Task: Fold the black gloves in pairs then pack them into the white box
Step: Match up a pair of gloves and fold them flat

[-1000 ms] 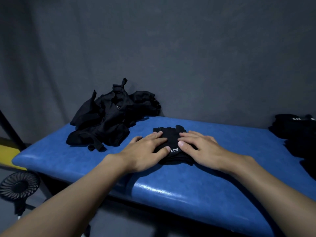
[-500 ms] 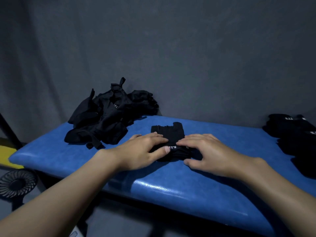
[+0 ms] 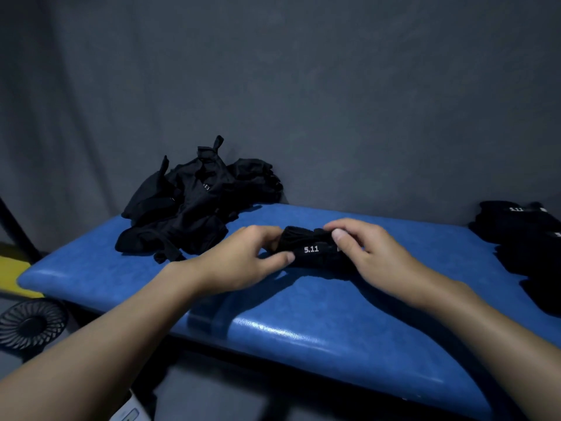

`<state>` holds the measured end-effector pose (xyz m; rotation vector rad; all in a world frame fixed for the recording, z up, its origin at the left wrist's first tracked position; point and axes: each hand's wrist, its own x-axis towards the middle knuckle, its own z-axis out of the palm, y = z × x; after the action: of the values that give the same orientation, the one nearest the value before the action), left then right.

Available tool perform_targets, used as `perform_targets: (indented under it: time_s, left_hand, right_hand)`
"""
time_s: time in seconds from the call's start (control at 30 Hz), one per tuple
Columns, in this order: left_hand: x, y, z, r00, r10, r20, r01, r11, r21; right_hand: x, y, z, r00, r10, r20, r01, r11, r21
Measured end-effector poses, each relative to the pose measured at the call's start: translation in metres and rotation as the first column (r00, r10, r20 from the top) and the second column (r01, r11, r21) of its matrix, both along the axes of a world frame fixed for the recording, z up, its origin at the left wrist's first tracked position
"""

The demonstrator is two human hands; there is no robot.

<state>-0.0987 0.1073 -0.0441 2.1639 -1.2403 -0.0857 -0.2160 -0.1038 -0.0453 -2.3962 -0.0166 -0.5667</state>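
A folded pair of black gloves (image 3: 312, 252) sits near the middle of the blue bench (image 3: 303, 329), between the two hands. It is a short, fat roll of soft cloth. Its long side runs left to right across the bench, one end at each hand. White print that says "5.11" faces the person and reads the right way up. I cannot tell if the roll lies on the bench or is a tiny bit above it.

The left hand (image 3: 252, 259) has its grip on the left end, with the thumb on the front and the fingers curled over the top. The right hand (image 3: 367, 253) has its grip on the right end, with the thumb pressing on the top front.

The bench top is padded, smooth and shiny, with round edges. At its far left corner lies a messy pile of loose black gloves (image 3: 194, 208), floppy and crumpled. At the right edge is a neat stack of folded black gloves (image 3: 522, 235) with the same white print. A wrinkly grey cloth (image 3: 303, 101) hangs behind. A small round black fan (image 3: 32, 325) stands low on the left.
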Motion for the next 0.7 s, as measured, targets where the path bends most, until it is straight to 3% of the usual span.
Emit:
perform_targets:
  time_s: [0.07, 0.23, 0.5, 0.7]
  left_hand:
    - [0.0, -0.001, -0.001, 0.998, 0.018, -0.059, -0.023, 0.997, -0.075]
    - [0.002, -0.007, -0.005, 0.982, 0.123, -0.146, -0.149, 0.972, -0.179]
    - [0.002, -0.015, -0.011, 0.942, 0.265, -0.207, -0.31, 0.921, -0.234]
    - [-0.002, -0.008, -0.015, 0.963, 0.194, -0.185, -0.222, 0.965, -0.143]
  right_hand:
    - [0.0, 0.002, 0.002, 1.0, 0.008, 0.017, -0.01, 0.993, 0.116]
    - [-0.005, 0.001, 0.003, 0.978, 0.169, -0.124, -0.11, 0.919, 0.379]
    - [0.017, 0.003, -0.022, 0.996, -0.054, -0.071, 0.075, 0.937, 0.342]
    - [0.026, 0.004, -0.03, 0.984, -0.158, -0.078, 0.175, 0.926, 0.333]
